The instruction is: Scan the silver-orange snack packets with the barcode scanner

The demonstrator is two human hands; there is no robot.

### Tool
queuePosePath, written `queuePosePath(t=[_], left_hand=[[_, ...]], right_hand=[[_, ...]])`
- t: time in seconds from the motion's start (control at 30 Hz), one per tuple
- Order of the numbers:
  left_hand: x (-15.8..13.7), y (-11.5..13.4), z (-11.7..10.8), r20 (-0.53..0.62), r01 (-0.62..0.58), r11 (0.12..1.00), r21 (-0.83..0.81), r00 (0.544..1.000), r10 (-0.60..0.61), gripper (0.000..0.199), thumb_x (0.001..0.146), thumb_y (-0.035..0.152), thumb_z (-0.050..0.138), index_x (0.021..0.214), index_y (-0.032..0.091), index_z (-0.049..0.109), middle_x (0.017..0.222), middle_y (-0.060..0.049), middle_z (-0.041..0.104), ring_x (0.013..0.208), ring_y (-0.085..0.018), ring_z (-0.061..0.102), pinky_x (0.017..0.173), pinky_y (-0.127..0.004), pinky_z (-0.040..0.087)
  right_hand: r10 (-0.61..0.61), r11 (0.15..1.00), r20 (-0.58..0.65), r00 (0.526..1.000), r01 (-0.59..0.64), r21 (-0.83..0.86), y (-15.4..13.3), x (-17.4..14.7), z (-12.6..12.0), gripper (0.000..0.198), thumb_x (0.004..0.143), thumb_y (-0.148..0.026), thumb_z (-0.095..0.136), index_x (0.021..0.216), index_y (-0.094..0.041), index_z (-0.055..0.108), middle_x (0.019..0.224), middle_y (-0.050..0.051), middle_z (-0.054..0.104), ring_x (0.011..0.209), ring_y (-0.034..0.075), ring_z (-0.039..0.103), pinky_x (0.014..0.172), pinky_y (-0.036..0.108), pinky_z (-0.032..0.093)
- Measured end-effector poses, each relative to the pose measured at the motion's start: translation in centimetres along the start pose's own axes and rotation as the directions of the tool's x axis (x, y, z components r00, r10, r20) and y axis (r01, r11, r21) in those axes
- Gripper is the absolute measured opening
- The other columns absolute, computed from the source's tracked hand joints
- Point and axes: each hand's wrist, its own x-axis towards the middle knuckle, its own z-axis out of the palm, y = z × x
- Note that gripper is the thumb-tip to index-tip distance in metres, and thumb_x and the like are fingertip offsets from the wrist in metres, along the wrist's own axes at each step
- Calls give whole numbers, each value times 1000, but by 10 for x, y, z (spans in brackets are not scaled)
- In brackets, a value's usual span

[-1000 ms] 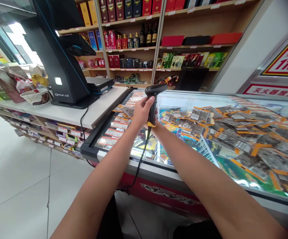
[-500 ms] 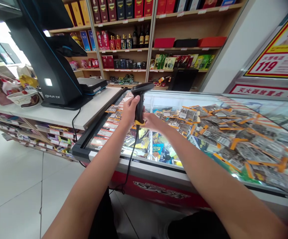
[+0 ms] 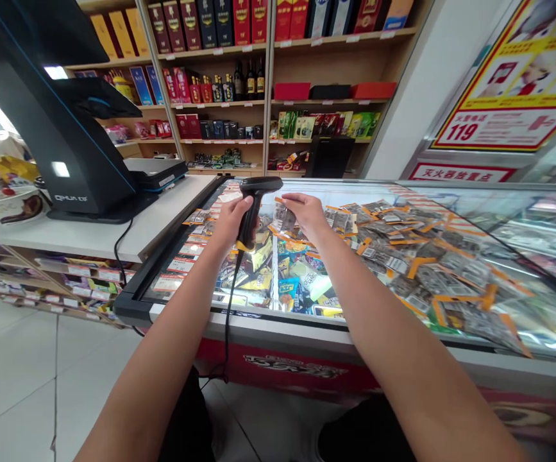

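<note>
My left hand point(image 3: 232, 221) is wrapped round the handle of a black barcode scanner point(image 3: 253, 199), which stands upright with its head pointing right. A black cable runs down from its yellow-trimmed base. Just right of the scanner, my right hand point(image 3: 306, 212) pinches a small snack packet point(image 3: 283, 218) with a clear grey body and orange edges. Both hands are above the glass top of a chest freezer point(image 3: 297, 319). Many similar orange-edged packets point(image 3: 397, 256) lie spread over the glass to the right. Colourful packages show through the glass below my hands.
A checkout terminal point(image 3: 75, 147) stands on the white counter point(image 3: 167, 215) at the left, beside a bowl-shaped tub point(image 3: 11, 205). Shelves point(image 3: 220, 109) with boxes and bottles line the back. A red and yellow sign point(image 3: 503, 83) hangs at the right.
My right hand has come away from the scanner's handle and now shows a packet between its fingers, right of the scanner. My left hand still holds the scanner. The view has shifted slightly right.
</note>
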Motion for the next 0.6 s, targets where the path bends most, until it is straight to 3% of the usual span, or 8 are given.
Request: queuePosePath(t=[0.2,0.6], left_hand=[[-4,-6,3,169,52,987,154,982,-79,49,88,68,69,78,21,60,60,-3,68,39,-14,59,38,-24,46],[-8,0,8,196,53,988,147,977,-82,48,86,66,70,78,21,60,59,-3,67,39,-14,58,39,-25,46]], right_hand=[[-98,991,-159,982,81,-108,2,16,-26,32,68,-38,84,92,-17,78,87,5,77,81,20,71,76,33,58],[-125,979,-189,974,90,-185,-5,16,-22,18,75,-30,81,87,-18,75,82,2,75,79,19,71,82,34,57]])
